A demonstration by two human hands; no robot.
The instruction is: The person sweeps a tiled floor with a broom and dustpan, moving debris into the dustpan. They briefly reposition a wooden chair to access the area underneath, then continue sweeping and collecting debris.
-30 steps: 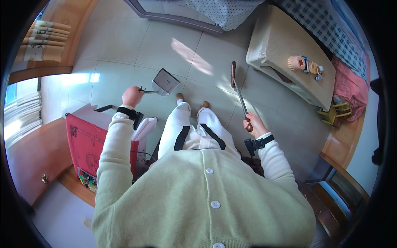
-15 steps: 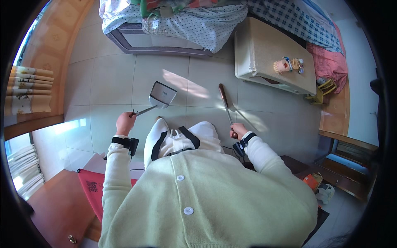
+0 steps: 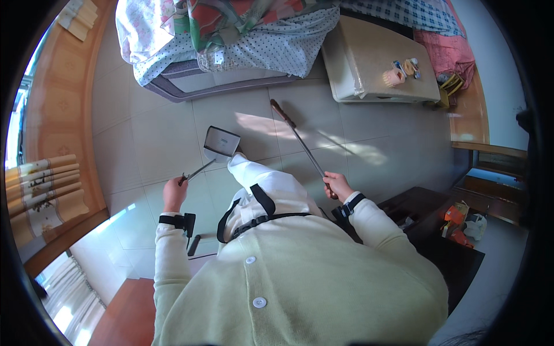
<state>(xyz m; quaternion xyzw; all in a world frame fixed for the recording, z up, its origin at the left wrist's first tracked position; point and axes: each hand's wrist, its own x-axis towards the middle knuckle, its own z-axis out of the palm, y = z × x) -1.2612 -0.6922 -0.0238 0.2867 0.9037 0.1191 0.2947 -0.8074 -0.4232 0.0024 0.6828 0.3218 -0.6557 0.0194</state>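
My left hand point(image 3: 175, 194) is closed around the handle of a long-handled dustpan point(image 3: 223, 142). Its grey pan with a dark rim is low by the tiled floor, just ahead of my shoe. In my closed right hand point(image 3: 338, 185) is the grip of a broom point(image 3: 307, 151). The broom's thin metal stick slants forward and to the left, ending in a narrow brown head over the floor near the bed. A gap separates the broom head from the dustpan. I cannot make out any sweepings in the pan.
Ahead stands a bed point(image 3: 231, 87) with hanging sheets. To its right is a beige-covered table point(image 3: 378, 55) holding a pink cup. Curtains point(image 3: 49, 187) hang at the left by the wooden wall. Dark furniture point(image 3: 424, 213) stands at my right, near bags and orange boxes.
My body has turned and stepped forward. The broom head has swung left and away from me, toward the bed. The dustpan stays low on my left, both tools still held.
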